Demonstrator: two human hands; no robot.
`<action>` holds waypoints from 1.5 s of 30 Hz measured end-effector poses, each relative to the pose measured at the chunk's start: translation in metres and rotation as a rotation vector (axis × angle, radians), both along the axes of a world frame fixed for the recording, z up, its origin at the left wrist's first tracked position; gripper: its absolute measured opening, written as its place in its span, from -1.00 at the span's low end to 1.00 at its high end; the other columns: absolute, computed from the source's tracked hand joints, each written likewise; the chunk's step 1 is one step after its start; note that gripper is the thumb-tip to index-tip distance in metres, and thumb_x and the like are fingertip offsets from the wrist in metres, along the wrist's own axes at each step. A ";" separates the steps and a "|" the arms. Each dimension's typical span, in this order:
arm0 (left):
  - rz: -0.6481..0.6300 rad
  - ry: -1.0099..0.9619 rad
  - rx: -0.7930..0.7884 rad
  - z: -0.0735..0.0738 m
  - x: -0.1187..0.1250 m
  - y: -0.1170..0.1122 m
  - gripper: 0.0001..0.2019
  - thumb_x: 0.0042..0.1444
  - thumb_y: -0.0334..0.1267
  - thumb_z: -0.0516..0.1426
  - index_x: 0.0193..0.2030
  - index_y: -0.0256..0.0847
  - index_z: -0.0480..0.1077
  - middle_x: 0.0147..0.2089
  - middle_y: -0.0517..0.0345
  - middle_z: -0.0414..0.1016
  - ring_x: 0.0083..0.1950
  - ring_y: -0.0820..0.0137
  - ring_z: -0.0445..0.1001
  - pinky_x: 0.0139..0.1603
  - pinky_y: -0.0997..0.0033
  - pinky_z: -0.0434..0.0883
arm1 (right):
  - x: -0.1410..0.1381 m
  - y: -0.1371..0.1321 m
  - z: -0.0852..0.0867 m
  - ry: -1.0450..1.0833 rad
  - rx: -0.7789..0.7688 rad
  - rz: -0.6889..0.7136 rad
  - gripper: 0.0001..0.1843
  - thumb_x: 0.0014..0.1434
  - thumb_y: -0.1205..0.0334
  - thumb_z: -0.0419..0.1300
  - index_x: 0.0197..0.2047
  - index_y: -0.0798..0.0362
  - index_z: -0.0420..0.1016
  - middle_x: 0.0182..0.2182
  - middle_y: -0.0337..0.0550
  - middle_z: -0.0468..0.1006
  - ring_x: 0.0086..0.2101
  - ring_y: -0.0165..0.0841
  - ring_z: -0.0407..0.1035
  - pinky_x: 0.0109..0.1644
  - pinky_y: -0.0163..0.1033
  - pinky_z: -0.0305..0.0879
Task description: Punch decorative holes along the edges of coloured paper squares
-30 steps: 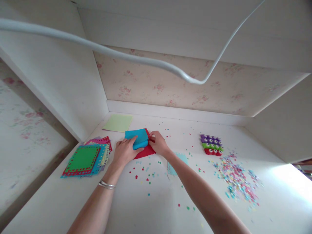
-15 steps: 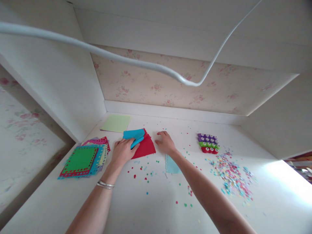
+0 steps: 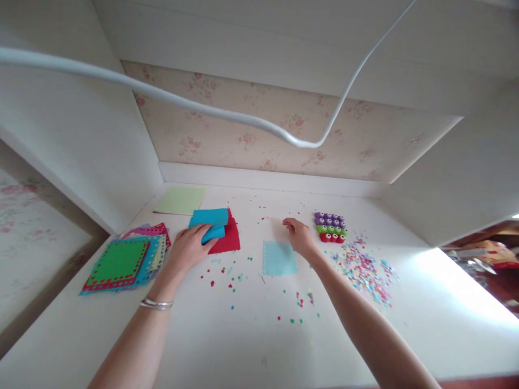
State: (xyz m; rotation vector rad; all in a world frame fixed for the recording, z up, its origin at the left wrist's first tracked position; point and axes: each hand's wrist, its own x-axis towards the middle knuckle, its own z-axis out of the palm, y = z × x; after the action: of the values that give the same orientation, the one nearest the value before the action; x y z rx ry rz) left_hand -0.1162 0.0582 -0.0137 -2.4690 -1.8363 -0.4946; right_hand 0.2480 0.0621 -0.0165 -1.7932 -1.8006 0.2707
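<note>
Near the centre of the frame, a blue sheet (image 3: pixel 208 216), bent over on itself, is held down by the left hand (image 3: pixel 190 243), its fold caught between fingers and thumb. Beneath it, a red sheet (image 3: pixel 227 237) is partly covered; its right side is left exposed on the white table (image 3: pixel 227 340). A bracelet (image 3: pixel 156 304) is worn on the left wrist.

The right hand (image 3: pixel 299 236) is held right of centre, its fingers curled and drawn in toward the thumb; whether anything tiny is pinched there cannot be told. Just below it, a pale blue sheet (image 3: pixel 279 259) is laid flat, with holes punched along its left edge.

At left, a stack (image 3: pixel 117 262) of sheets with punched borders is topped by a green one. Above it, a pale green sheet (image 3: pixel 180 200) is seen. At right, purple, green and red eyed pieces (image 3: pixel 330 227) are grouped in rows, with confetti (image 3: pixel 367 273) heaped below them. Small coloured bits (image 3: pixel 213 283) are strewn across the middle. The upper frame is crossed by a white cable (image 3: pixel 198 105). At the right edge, any print on the clutter (image 3: pixel 486 254) is too blurred to be read.
</note>
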 end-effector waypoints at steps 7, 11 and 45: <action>0.000 -0.002 -0.010 -0.002 -0.008 0.002 -0.55 0.25 -0.08 0.07 0.26 -0.10 0.32 0.25 0.02 0.42 0.23 0.15 0.39 0.24 0.17 0.28 | 0.005 -0.018 0.001 0.047 0.045 -0.036 -0.76 0.22 0.31 0.10 -0.08 0.01 0.52 -0.23 -0.11 0.67 -0.21 -0.27 0.54 -0.09 -0.21 0.39; 0.013 -0.006 -0.002 -0.003 -0.009 0.001 -0.53 0.26 -0.12 0.05 0.29 -0.15 0.29 0.33 -0.05 0.32 0.26 0.10 0.36 0.24 0.12 0.28 | 0.002 -0.027 0.006 0.043 0.077 -0.015 -0.68 0.24 0.40 -0.01 -0.09 0.01 0.53 -0.16 -0.11 0.65 -0.16 -0.29 0.53 -0.06 -0.22 0.37; -0.014 -0.068 0.005 -0.007 0.011 -0.004 -0.70 0.25 -0.10 0.07 0.05 -0.02 0.51 0.21 0.10 0.48 0.19 0.19 0.43 0.21 0.17 0.29 | -0.184 -0.094 0.008 -0.220 0.112 0.528 -0.60 0.39 0.14 -0.01 0.21 0.08 0.35 0.19 0.01 0.44 0.20 -0.15 0.26 0.34 0.06 0.07</action>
State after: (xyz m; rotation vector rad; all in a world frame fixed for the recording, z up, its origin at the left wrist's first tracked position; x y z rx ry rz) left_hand -0.1054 0.0543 -0.0212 -2.4940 -1.8399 -0.5903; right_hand 0.0637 -0.0319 -0.0086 -1.2848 -2.3798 0.1721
